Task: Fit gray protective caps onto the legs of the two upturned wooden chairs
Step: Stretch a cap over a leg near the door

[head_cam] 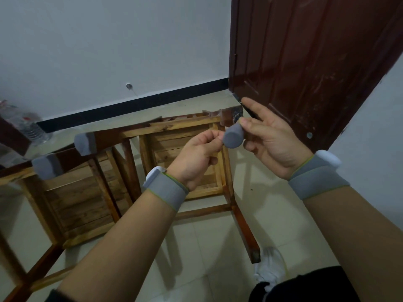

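Observation:
Two upturned wooden chairs lie on the tiled floor: the right chair (187, 147) and the left chair (72, 199). A gray cap (233, 137) is pinched between my left hand (196, 155) and my right hand (270, 136), just below a bare dark leg end (232, 116) of the right chair. The cap does not sit on that leg. Two other legs wear gray caps: one capped leg (85, 143) and another capped leg (46, 166) further left. A bare leg (250, 243) points toward me.
A dark red door (316, 62) stands close behind my right hand. A white wall with a black skirting (130, 105) runs along the back. A clear plastic bottle (26, 123) sits at far left. My white shoe (270, 267) is near the bare leg.

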Demonstrator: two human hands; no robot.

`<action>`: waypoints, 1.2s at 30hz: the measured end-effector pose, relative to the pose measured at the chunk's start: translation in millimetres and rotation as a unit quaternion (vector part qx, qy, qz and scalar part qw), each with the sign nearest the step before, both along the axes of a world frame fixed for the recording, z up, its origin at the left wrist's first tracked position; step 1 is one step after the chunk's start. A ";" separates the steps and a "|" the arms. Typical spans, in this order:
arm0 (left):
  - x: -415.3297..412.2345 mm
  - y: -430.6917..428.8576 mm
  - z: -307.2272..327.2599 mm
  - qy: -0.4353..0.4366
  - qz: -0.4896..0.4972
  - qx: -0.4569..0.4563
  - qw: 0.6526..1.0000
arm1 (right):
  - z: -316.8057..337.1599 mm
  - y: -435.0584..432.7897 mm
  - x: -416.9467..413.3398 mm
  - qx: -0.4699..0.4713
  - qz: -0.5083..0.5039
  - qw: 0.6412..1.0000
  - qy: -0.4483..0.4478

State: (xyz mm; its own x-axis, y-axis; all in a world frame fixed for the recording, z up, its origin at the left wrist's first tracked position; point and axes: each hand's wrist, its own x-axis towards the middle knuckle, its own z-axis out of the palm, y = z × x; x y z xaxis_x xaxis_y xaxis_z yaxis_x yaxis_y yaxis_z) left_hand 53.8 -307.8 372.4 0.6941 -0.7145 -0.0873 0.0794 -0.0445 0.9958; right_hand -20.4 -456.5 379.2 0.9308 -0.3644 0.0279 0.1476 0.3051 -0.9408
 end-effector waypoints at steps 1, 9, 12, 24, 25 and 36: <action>-1.7 -0.8 0.1 0.002 -0.003 -0.005 1.000 | 0.9 -0.5 -2.0 0.020 0.003 1.000 0.004; -8.6 -3.2 2.1 0.064 -0.025 -0.069 0.995 | 11.5 -2.8 -13.7 -0.080 0.053 0.993 0.075; -8.9 -3.8 3.2 0.038 -0.021 -0.057 0.997 | 13.9 -4.2 -14.6 -0.110 0.090 0.985 0.094; -13.0 -8.1 -2.0 0.070 -0.026 -0.067 0.995 | 8.7 1.7 -7.4 0.031 0.022 0.999 -0.002; -13.0 -8.2 -1.5 0.091 -0.033 -0.087 0.992 | 10.2 1.9 -7.5 0.033 0.030 0.999 -0.003; -0.8 -10.0 -0.5 0.193 -0.060 -0.213 0.956 | 10.1 3.0 1.7 0.025 -0.046 0.997 0.058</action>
State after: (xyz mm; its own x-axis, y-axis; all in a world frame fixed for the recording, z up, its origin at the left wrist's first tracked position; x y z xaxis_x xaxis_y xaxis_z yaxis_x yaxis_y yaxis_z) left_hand 53.0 -317.8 371.9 0.5803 -0.8144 -0.0036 0.4646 0.3273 0.8228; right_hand -18.7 -453.5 389.4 0.8892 -0.4467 -0.0989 0.0678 0.3425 -0.9371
